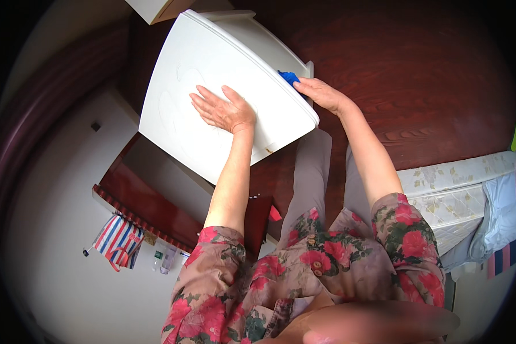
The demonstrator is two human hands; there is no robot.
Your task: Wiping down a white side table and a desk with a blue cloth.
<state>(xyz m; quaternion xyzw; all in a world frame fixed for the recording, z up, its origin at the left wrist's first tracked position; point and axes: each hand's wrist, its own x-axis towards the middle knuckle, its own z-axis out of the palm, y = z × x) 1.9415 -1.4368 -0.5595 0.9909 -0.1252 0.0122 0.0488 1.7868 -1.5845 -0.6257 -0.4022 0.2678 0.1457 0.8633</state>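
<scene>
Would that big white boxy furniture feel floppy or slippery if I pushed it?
The big white boxy furniture is probably stiff: its broad panel shows no sagging under the bare left hand. Its smooth, glossy face might feel slippery.

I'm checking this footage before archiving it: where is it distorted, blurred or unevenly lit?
Head view: the corners fall to black, and the purple moulding at left bows along the rim; the white cabinet looks bright against the dark wooden floor; the left hand and right hand look fairly sharp; a patch near the lower edge is smeared.
</scene>
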